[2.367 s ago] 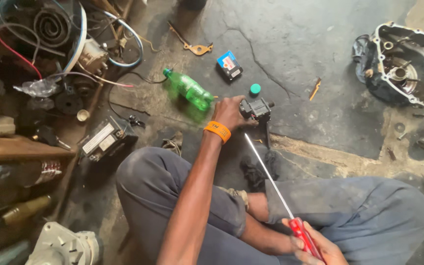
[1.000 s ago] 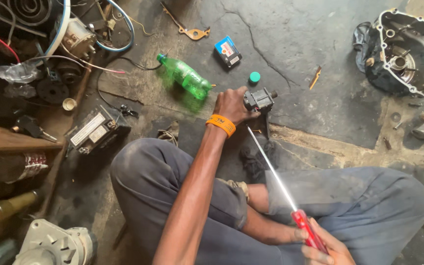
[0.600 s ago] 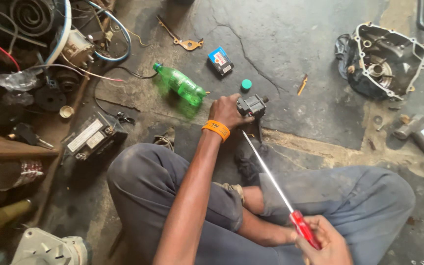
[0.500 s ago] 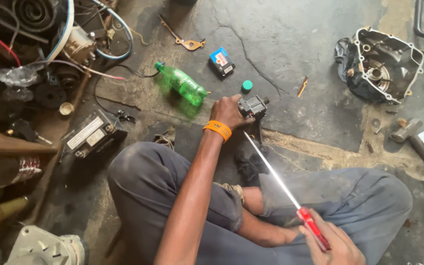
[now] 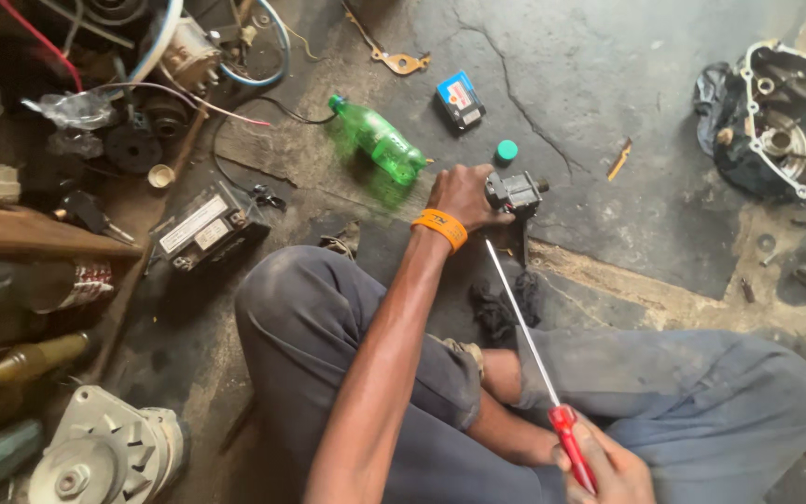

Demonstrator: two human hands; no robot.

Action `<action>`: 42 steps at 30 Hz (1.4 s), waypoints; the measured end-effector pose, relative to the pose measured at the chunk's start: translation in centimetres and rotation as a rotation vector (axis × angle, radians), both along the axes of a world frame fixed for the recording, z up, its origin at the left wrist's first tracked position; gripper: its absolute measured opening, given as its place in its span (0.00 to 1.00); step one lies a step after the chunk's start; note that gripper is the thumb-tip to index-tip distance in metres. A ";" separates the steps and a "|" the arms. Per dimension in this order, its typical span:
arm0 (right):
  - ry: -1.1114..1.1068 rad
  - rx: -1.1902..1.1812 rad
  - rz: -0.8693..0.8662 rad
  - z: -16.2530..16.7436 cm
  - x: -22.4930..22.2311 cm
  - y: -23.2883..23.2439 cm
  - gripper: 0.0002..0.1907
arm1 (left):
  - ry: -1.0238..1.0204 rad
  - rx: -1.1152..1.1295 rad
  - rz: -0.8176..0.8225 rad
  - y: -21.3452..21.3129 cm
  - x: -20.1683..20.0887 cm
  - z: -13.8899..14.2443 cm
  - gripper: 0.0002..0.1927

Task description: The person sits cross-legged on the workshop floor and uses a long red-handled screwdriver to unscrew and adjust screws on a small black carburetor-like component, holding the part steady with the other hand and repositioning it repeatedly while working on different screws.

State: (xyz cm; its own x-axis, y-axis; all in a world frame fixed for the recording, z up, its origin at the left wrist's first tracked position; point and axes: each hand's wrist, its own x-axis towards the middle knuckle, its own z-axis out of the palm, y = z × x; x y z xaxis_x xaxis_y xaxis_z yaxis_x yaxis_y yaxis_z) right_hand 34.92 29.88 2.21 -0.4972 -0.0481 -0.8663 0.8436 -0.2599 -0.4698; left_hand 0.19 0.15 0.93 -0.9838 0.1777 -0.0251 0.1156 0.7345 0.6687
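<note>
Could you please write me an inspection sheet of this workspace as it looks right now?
Surface: cracked, stained concrete floor; the person sits on it.
Job's things: small grey metal part on the floor; long screwdriver with a red handle, tip near the part.
Clutter: green plastic bottle lying down, green cap, small blue box, engine casing, alternator, black rag.
Hands: left hand, orange wristband, grips the part; right hand holds the screwdriver handle.
Cables: loose wires and hoses at upper left.
Surroundings: a pile of old parts along the left edge.
</note>
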 end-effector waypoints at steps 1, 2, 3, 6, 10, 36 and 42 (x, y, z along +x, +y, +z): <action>-0.189 -0.306 -0.058 -0.7 -0.5 0.8 0.25 | 0.016 -0.004 -0.014 0.0 0.0 -0.1 0.32; -0.373 -0.617 -0.117 -1.4 -0.5 0.9 0.27 | 0.032 -0.009 -0.029 -0.2 0.0 -0.2 0.31; -0.346 -0.706 -0.132 -2.0 -0.5 1.0 0.27 | 0.016 -0.018 -0.031 -0.2 -0.1 -0.2 0.31; -0.265 -0.976 -0.158 -3.4 0.5 0.0 0.27 | 0.017 -0.038 -0.035 -0.4 -0.1 -0.1 0.32; -0.183 -0.781 -0.135 -2.9 1.0 -0.9 0.28 | -0.002 -0.073 -0.030 -0.3 0.1 0.5 0.33; -0.126 -0.540 -0.122 -1.6 -1.0 0.1 0.23 | -0.024 -0.027 -0.004 -0.3 -0.1 0.7 0.32; -0.223 -0.970 -0.106 -3.1 -0.3 1.5 0.26 | -0.014 0.003 0.006 -0.3 0.2 1.1 0.34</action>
State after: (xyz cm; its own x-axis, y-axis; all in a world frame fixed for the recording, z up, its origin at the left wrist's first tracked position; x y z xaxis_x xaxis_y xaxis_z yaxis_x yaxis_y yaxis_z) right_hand 34.58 31.42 -0.86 -0.3707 -0.7482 -0.5502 0.8369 -0.5260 0.1514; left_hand 0.41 -0.14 2.06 -0.9844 0.1718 -0.0381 0.1019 0.7330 0.6726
